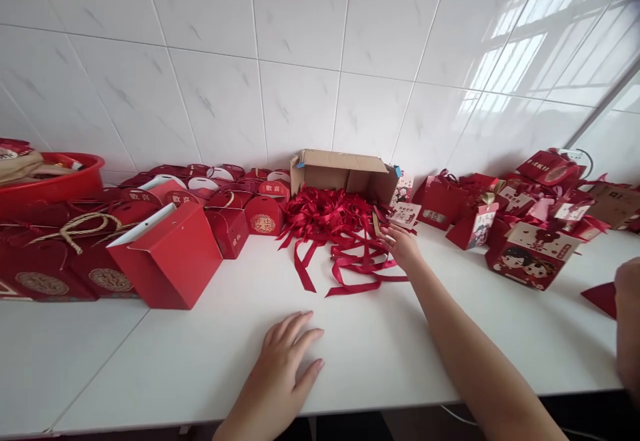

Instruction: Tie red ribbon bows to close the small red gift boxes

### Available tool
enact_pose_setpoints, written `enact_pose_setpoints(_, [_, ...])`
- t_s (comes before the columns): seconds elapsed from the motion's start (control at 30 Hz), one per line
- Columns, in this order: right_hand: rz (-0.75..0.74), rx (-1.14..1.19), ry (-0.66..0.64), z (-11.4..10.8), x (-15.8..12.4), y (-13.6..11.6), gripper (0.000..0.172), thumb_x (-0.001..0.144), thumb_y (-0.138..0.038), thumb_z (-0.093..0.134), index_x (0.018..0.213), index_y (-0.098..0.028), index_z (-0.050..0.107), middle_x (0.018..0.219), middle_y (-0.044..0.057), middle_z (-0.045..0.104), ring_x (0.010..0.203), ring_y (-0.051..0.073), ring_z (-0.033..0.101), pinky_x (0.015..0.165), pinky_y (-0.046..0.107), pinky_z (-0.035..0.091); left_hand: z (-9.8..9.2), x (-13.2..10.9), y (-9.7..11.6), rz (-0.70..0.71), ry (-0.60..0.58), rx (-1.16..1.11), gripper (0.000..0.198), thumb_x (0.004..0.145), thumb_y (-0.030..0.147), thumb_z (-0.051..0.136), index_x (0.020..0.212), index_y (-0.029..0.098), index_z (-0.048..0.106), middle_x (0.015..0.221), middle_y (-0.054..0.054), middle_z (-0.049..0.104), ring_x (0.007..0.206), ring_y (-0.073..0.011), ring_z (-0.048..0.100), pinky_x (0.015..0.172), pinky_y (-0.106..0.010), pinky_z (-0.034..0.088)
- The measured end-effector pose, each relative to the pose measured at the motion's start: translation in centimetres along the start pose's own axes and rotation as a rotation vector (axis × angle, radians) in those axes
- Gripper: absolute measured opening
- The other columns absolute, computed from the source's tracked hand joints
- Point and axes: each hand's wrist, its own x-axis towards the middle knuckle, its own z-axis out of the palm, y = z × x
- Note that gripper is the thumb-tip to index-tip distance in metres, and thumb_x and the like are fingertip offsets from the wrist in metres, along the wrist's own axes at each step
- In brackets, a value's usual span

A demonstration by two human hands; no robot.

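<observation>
My left hand (286,366) is over the white table (370,341) near its front edge, fingers spread and holding nothing. Stretched forward, my right hand (401,246) has its fingers extended at the right side of a heap of dark red ribbons (333,211). Its fingertips are close to a small flat dark red piece with a tan edge (377,220); whether they touch it I cannot tell. The ribbons spill from an open cardboard box (345,158) lying against the wall. Several loose ribbon strips (357,288) trail onto the table.
Red gift boxes (267,216) crowd the left, with a taller red box (173,261) in front and a red basin (75,178) behind. More decorated boxes (533,254) stand at the right. Another person's hand (627,314) is at the right edge beside a red piece (601,299).
</observation>
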Motion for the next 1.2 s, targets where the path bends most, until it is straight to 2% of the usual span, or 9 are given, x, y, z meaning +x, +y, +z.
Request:
enact_pose_setpoints(0.17, [-0.1,-0.356,0.109,-1.6,0.1,1.7,0.031,0.093,-0.033,0.059,0.12,-0.016,0.058,0.12,0.009,0.061,0.102,0.022,0.062,0.086,0.043,0.054,0.3,0.2,-0.4,0.005,0.013,0.021,0.031,0.091,0.033,0.053,0.12,0.033,0.064,0.14,-0.004,0.055,0.128,-0.0304,0.05,0.098,-0.049,0.052])
enact_pose_setpoints(0.3, [-0.244,-0.625,0.075,-1.3,0.4,1.6,0.027,0.093,-0.032,0.059,0.115,-0.017,0.061,0.125,0.009,0.059,0.113,0.024,0.058,0.096,0.047,0.048,0.4,0.3,-0.6,-0.015,-0.02,0.034,0.032,0.092,0.037,0.051,0.122,0.035,0.062,0.142,-0.002,0.053,0.13,-0.0304,0.047,0.1,-0.05,0.051])
enact_pose_setpoints(0.4, [-0.292,-0.777,0.125,-1.5,1.6,1.4,0.027,0.092,-0.03,0.059,0.116,-0.018,0.061,0.137,0.009,0.051,0.127,0.027,0.046,0.106,0.052,0.037,0.6,0.2,-0.8,-0.012,-0.025,0.067,0.033,0.093,0.038,0.05,0.124,0.036,0.061,0.143,-0.001,0.052,0.131,-0.0298,0.047,0.1,-0.05,0.051])
enact_pose_setpoints(0.5, [-0.263,-0.884,0.254,-3.2,3.4,1.3,0.032,0.092,-0.028,0.059,0.122,-0.018,0.058,0.149,0.01,0.038,0.137,0.031,0.034,0.112,0.056,0.027,0.9,0.3,-1.4,0.028,0.013,0.136,0.034,0.092,0.038,0.051,0.124,0.037,0.062,0.141,-0.001,0.054,0.128,-0.0294,0.051,0.097,-0.048,0.054])
enact_pose_setpoints(0.63, [-0.165,-0.954,0.311,-5.5,5.3,2.2,0.035,0.092,-0.031,0.06,0.124,-0.018,0.057,0.139,0.01,0.049,0.126,0.029,0.049,0.104,0.055,0.04,1.5,0.3,-2.3,0.158,0.118,0.258,0.034,0.088,0.039,0.057,0.12,0.035,0.065,0.135,-0.001,0.061,0.12,-0.028,0.06,0.088,-0.04,0.06])
enact_pose_setpoints(0.83, [-0.147,-0.908,0.376,-5.6,5.8,2.7,0.034,0.093,-0.032,0.059,0.124,-0.017,0.057,0.129,0.01,0.057,0.112,0.025,0.059,0.094,0.048,0.05,1.6,0.6,-2.6,0.264,0.217,0.37,0.039,0.085,0.04,0.062,0.123,0.034,0.063,0.132,0.0,0.063,0.115,-0.0244,0.064,0.083,-0.032,0.061])
enact_pose_setpoints(1.0, [-0.256,-0.774,0.435,-6.4,5.2,-2.0,0.03,0.095,-0.034,0.056,0.119,-0.017,0.059,0.125,0.01,0.059,0.108,0.022,0.061,0.092,0.044,0.051,1.5,0.9,-2.5,0.314,0.243,0.396,0.037,0.084,0.039,0.062,0.121,0.032,0.064,0.129,-0.001,0.066,0.111,-0.024,0.066,0.081,-0.032,0.062])
enact_pose_setpoints(1.07, [-0.313,-0.725,0.367,-6.9,4.8,-5.0,0.029,0.096,-0.037,0.052,0.109,-0.014,0.065,0.106,0.008,0.068,0.095,0.02,0.065,0.084,0.039,0.053,1.4,1.0,-2.5,0.33,0.248,0.401,0.036,0.084,0.039,0.062,0.12,0.031,0.065,0.128,-0.002,0.066,0.11,-0.0239,0.067,0.08,-0.032,0.063])
enact_pose_setpoints(1.2, [-0.409,-0.66,0.175,-6.9,3.7,-9.5,0.048,0.092,-0.053,0.046,0.09,-0.014,0.074,0.073,0.006,0.071,0.071,0.02,0.067,0.065,0.028,0.05,1.3,1.1,-2.7,0.364,0.258,0.4,0.035,0.083,0.039,0.063,0.118,0.032,0.065,0.127,-0.001,0.067,0.108,-0.0241,0.068,0.078,-0.032,0.063])
